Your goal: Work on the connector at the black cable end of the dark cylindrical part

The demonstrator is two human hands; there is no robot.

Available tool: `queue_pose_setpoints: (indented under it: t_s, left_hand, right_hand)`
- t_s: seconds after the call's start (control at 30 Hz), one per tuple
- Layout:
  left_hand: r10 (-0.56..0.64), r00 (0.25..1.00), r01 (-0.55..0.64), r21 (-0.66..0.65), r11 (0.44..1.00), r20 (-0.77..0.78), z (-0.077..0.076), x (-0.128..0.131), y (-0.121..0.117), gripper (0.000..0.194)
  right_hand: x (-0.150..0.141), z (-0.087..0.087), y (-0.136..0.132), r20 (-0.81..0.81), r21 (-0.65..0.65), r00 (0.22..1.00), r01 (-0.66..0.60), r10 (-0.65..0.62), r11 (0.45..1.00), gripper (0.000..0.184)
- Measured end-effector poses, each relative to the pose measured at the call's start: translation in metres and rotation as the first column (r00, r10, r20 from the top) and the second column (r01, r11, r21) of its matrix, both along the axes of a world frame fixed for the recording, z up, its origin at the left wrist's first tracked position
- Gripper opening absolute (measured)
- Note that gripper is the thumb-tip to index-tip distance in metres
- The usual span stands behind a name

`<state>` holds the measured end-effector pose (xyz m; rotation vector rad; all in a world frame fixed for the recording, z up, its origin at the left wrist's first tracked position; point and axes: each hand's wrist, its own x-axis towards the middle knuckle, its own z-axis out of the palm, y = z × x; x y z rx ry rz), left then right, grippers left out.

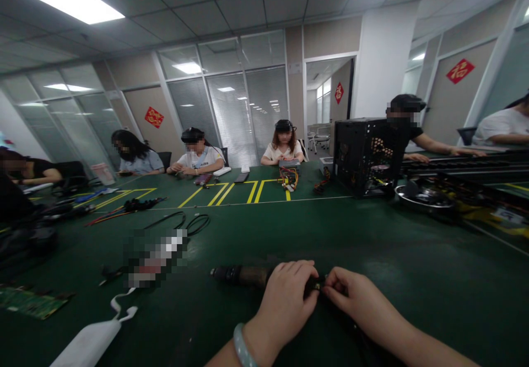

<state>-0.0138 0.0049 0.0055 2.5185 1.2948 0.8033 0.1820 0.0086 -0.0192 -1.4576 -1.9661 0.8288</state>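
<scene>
A dark cylindrical tool (252, 276), which looks like an electric screwdriver, lies along the green table with its narrow tip to the left. My left hand (289, 292), a pale bangle on its wrist, is wrapped over the tool's rear part. At that rear end, my right hand (345, 290) has its fingers pinched together, close to my left fingertips. A small dark piece with a light spot (318, 286) shows between the two hands. What my right fingers grip is hidden; a dark cord seems to run below that hand.
A black computer case (363, 157) stands at the back right, beside a round metal dish (425, 195). Left are a green circuit board (33, 300), a white pouch (88, 342) and black cables (198, 224). Several people sit around the table (231, 232).
</scene>
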Motion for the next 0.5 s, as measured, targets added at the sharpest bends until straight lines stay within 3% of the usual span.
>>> queue_pose_setpoints:
  t_s: [0.13, 0.33, 0.5]
  left_hand:
    - [-0.029, 0.999, 0.029, 0.021, 0.999, -0.043, 0.0004, 0.0001, -0.0003, 0.016]
    - [-0.009, 1.000, 0.009, 0.003, 1.000, -0.009, 0.0002, -0.0004, -0.0002, 0.025]
    - [-0.010, 1.000, 0.010, 0.000, 1.000, -0.006, -0.0016, -0.0014, 0.0008, 0.017]
  right_hand:
    - [-0.0009, 0.0002, 0.0005, 0.010, 0.004, 1.000, 0.006, -0.006, 1.000, 0.012]
    - [-0.0005, 0.0005, 0.0000, 0.001, 0.002, 1.000, 0.004, -0.004, 1.000, 0.011]
    - [-0.0004, 0.0010, -0.0003, -0.002, 0.000, 1.000, 0.002, -0.002, 1.000, 0.012]
